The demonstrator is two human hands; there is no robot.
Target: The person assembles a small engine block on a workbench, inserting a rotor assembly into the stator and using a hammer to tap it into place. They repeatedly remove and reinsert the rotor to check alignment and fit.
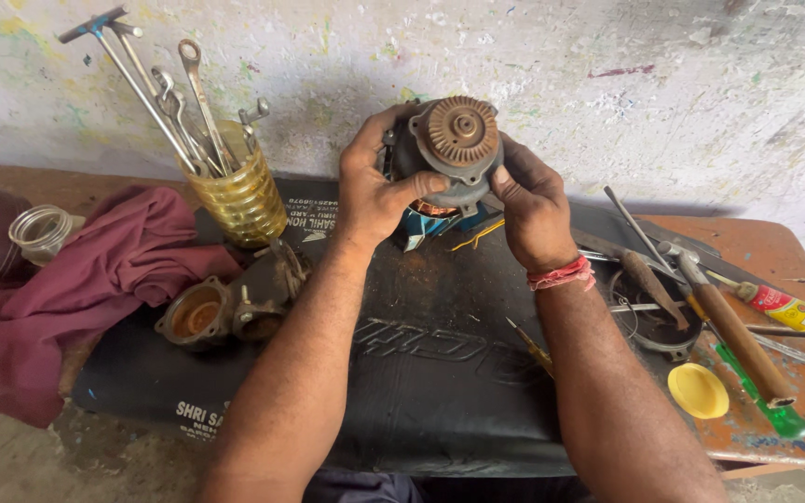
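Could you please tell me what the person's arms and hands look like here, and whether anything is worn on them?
Both forearms are bare, with no sleeves in view and no gloves. The right hand has a band of red and pink thread wound around its wrist. The left hand and its wrist carry nothing: no watch, no band. The fingers look smudged with dark grime. No rings show.

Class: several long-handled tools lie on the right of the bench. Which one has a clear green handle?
The screwdriver nearest the front edge, beside the yellow cap. Its neighbour, the hammer, has a brown wooden handle.

wrenches in yellow jar (239, 191) | maroon cloth (95, 270) | yellow lid (698, 390) | perhaps hammer (733, 331)
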